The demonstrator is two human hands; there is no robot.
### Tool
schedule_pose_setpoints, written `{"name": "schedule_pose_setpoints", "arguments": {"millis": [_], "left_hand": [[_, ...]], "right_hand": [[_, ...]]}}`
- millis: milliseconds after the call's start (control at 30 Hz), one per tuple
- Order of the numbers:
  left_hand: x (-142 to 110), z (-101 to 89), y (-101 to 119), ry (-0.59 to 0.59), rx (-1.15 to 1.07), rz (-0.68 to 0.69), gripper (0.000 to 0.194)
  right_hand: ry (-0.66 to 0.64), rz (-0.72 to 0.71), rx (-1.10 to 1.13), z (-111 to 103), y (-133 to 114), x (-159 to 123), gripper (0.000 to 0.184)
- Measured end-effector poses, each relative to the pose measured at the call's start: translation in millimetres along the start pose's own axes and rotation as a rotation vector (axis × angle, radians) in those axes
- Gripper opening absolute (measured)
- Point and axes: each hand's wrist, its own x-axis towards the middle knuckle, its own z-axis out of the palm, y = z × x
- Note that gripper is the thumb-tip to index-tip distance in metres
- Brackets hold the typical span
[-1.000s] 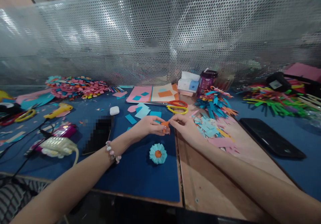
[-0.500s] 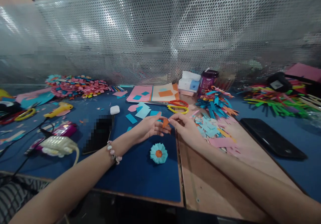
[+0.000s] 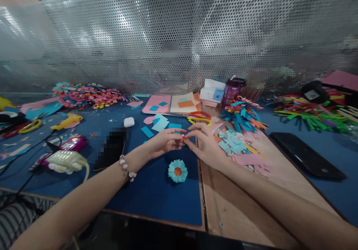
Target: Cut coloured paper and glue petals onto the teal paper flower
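My left hand (image 3: pixel 167 141) and my right hand (image 3: pixel 205 143) meet fingertip to fingertip above the blue table. Between them is a small piece of orange paper (image 3: pixel 185 138), mostly covered by the fingers. Both hands are closed on it in a pinch. Just below, a light-blue paper flower (image 3: pixel 177 171) with an orange centre lies on the table. Behind my hands are loose blue paper pieces (image 3: pixel 160 123) and scissors with red and yellow handles (image 3: pixel 199 116).
Cut paper strips (image 3: pixel 233 143) lie on the wooden board at right, beside a black phone (image 3: pixel 306 155). Another dark phone (image 3: pixel 111 149) is at left, with a white earphone case (image 3: pixel 129 122), a yellow glue gun (image 3: pixel 67 122) and cables. Perforated metal (image 3: pixel 125 37) stands behind.
The orange paper showed more between my fingers before; now only a thin bit shows. My right hand's fingers have spread and shifted around it. The flower has stayed in place.
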Motion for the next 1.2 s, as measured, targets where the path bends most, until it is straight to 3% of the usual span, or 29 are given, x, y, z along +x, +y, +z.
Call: {"name": "schedule_pose_setpoints", "arguments": {"millis": [300,433,533,800,1200], "left_hand": [[-2,4.1,1,-0.004,0.003,0.043,0.033],[-3,2.6,7,-0.084,-0.092,-0.078,0.024],[-6,3.9,11,-0.126,-0.054,-0.159,0.031],[-8,9.7,8,-0.001,0.228,0.07,0.024],[-8,5.2,8,0.042,0.317,0.101,0.023]], "right_hand": [[-0.047,-0.186,-0.064,2,6,-4,0.017],[0.005,-0.21,-0.129,1,9,-7,0.019],[-0.01,-0.245,-0.16,-1,14,-9,0.02],[-0.067,-0.326,-0.243,-3,15,-8,0.021],[-0.065,-0.265,-0.19,-4,14,-5,0.016]]}}
